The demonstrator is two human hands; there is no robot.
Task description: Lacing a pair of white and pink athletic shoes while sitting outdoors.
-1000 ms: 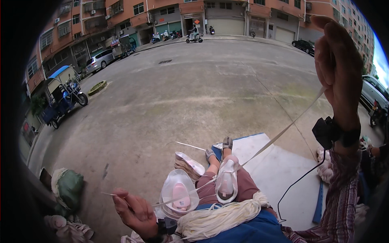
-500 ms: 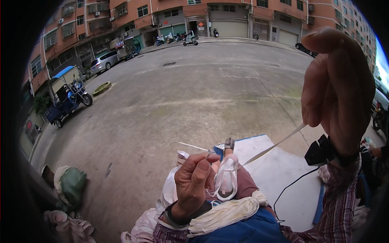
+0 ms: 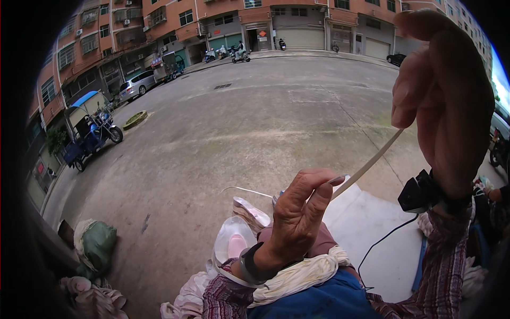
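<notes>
A flat white shoelace (image 3: 367, 165) runs taut and slanting between my two hands. At the upper right, my right hand (image 3: 443, 101) is raised with its fingers curled round the lace's upper part. Lower down, my left hand (image 3: 300, 223) has thumb and forefinger pinched together at the lace's lower part. It covers most of what lies behind it over my lap. A bundle of cream laces (image 3: 303, 274) lies across my lap below the left wrist. Just left of that hand are a pale shoe (image 3: 252, 210) and a white shoe with a pink insole (image 3: 236, 244).
A white board (image 3: 380, 239) lies to the right, with a black cord (image 3: 382, 239) from my right wrist device hanging over it. Pale cloth (image 3: 191, 297) is heaped at lower left, near a green sack (image 3: 95, 244). A blue three-wheeler (image 3: 90, 130) stands farther off.
My left hand has moved up and right, away from the white shoe on my lap, to the lace. That shoe is now hidden. My right hand has risen slightly, still gripping the lace.
</notes>
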